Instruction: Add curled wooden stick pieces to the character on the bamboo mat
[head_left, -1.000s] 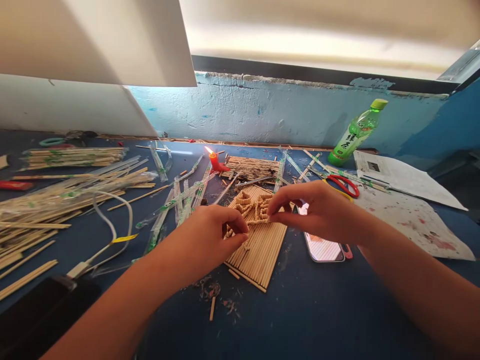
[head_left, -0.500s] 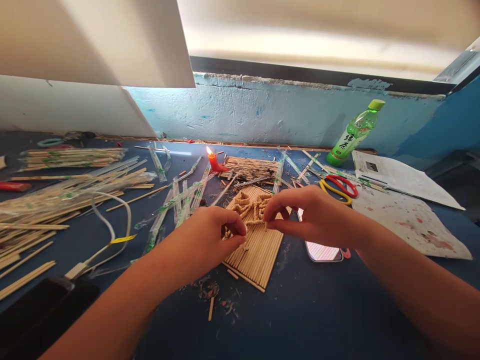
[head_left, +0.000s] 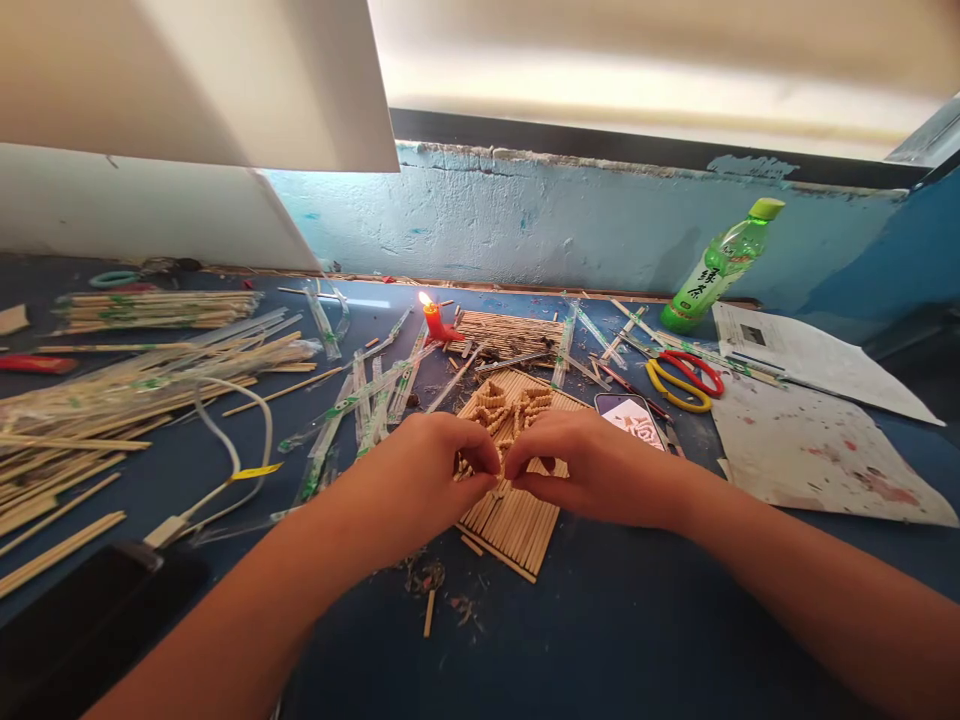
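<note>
My left hand (head_left: 424, 470) and my right hand (head_left: 581, 470) meet fingertip to fingertip over a flat mat of glued wooden sticks (head_left: 517, 515) on the blue table. Both are closed in a pinch around a small stick piece that I can barely make out. Little stacks of short stick pieces (head_left: 514, 405) stand on the far part of the mat, just beyond my fingers. A phone (head_left: 630, 415) with a lit screen lies right of the mat.
A lit red candle (head_left: 433, 322) burns behind the mat beside another stick mat (head_left: 510, 335). Piles of wrapped chopsticks (head_left: 142, 380) and a white cable (head_left: 225, 470) fill the left. Scissors (head_left: 686, 378), a green bottle (head_left: 721, 265) and papers (head_left: 817, 440) lie at the right.
My right hand has come down and left from above the phone to meet my left hand over the mat. The phone's screen now shows. My left hand has hardly moved.
</note>
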